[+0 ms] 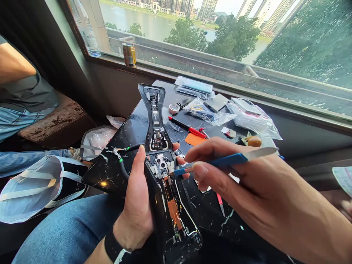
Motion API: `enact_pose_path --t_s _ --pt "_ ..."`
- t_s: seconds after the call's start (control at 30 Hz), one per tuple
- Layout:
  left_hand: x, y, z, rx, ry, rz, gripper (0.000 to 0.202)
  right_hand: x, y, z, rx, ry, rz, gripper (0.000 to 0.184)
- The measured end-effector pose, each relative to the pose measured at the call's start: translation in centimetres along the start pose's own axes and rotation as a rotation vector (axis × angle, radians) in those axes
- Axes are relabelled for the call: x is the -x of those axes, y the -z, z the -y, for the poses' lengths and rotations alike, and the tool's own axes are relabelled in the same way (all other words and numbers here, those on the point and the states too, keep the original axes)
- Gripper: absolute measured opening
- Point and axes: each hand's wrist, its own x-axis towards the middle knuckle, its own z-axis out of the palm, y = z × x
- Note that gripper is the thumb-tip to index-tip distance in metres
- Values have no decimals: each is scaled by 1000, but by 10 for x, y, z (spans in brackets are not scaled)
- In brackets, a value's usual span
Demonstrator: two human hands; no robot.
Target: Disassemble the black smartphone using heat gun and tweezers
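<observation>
Opened phone [162, 162]: gripped by left hand [137, 200], at centre
Blue tool [228, 162]: pinched in right hand [247, 187] over phone
Clear packet [194, 88], one o'clock from phone: bluish item enclosed
Plastic bag [99, 141], ten o'clock: pinkish contents seen

Pliers [116, 150] left of phone [173, 208]; can [129, 55] behind on windowsill [111, 61].

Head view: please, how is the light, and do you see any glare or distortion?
Head view, light: daylight comes through the window. Head view, glare: a yellowish glint on the black table. Head view, shape: the upper phone panel looks pinched mid-length, likely lens distortion.
</observation>
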Motion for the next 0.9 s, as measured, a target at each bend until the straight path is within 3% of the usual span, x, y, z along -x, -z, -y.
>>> enact_pose_path --t_s 0.2,0.33,0.53,0.9 --pt "-1 2 -1 5 6 -7 64 0 2 -1 -61 -74 39 15" --pt "0 0 -1 8 -1 0 63 -1 2 5 -46 -20 50 24" --pt "-1 2 0 4 -5 -4 63 -2 1 -2 -22 -65 30 11" --pt "-1 -1 0 -10 -34 -22 61 -2 4 3 -86 -9 37 20"
